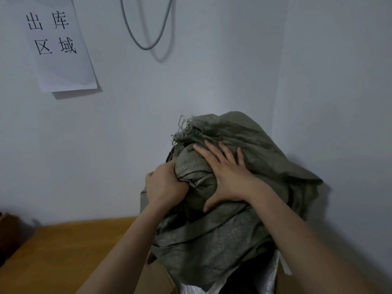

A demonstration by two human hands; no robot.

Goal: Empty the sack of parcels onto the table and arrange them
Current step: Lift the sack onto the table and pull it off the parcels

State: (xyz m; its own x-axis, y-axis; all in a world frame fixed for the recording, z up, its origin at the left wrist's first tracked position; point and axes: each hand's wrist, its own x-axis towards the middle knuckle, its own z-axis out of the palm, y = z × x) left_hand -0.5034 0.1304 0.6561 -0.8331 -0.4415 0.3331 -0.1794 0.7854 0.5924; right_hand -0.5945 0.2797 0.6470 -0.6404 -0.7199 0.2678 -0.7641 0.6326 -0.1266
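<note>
A grey-green woven sack (pixel 224 236) stands bunched up on the wooden table (pixel 70 249), its frayed end on top. My left hand (pixel 164 185) grips a fold of the sack on its left side. My right hand (pixel 226 172) presses flat on the sack's upper part, fingers spread. Under the sack's lower edge a brown cardboard parcel (pixel 154 279) and a white plastic-wrapped parcel (pixel 269 281) stick out. The rest of the sack's contents is hidden.
A white wall stands right behind the table, with a corner on the right. A paper sign (pixel 57 45) with black characters hangs at the upper left, and a grey cable loop (pixel 146 28) hangs at the top. A dark object (pixel 6 230) sits at the table's far left edge.
</note>
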